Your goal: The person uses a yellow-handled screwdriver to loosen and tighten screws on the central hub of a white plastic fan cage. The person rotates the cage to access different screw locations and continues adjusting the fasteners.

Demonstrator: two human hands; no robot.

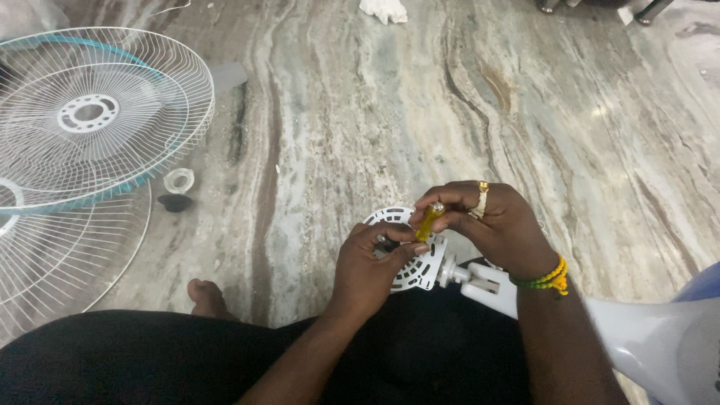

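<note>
While the left hand [367, 266] pinches the white vented motor cover [414, 264], the right hand [495, 221] grips a yellow-handled screwdriver [429, 220] (tip hidden). Probably a screw is being turned; the next move needs steady, straight pressure.

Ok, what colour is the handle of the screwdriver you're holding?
Translucent yellow; the screwdriver handle shows in the head view, pinched in the right hand.

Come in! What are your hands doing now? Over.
Right hand grips yellow screwdriver. Left hand steadies white fan motor housing. Fan guards lie off left.
</note>
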